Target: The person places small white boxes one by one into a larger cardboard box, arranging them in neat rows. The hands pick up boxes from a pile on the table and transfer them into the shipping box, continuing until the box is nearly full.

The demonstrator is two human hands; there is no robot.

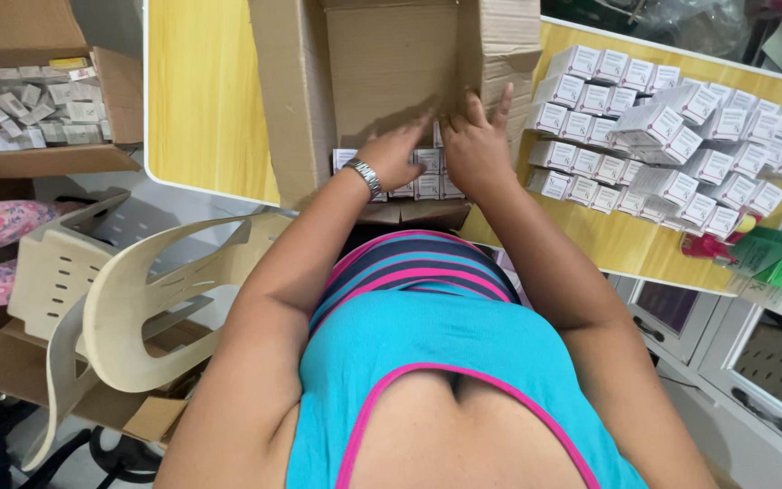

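A large brown cardboard carton (391,63) lies open on the yellow table (201,100), its mouth toward me. Small white boxes (429,186) are packed in a row on its floor. My left hand (395,149), with a metal watch on the wrist, rests flat on those boxes inside the carton. My right hand (474,145) is beside it, fingers spread, pressing on the same row. Neither hand grips anything that I can see. To the right of the carton, many more small white boxes (672,136) lie in rows on the table.
A beige plastic chair (128,299) stands at my left. An open cardboard box of white packets (38,109) sits at far left. Green packets (776,258) lie at the table's right edge, above grey cabinets (753,362).
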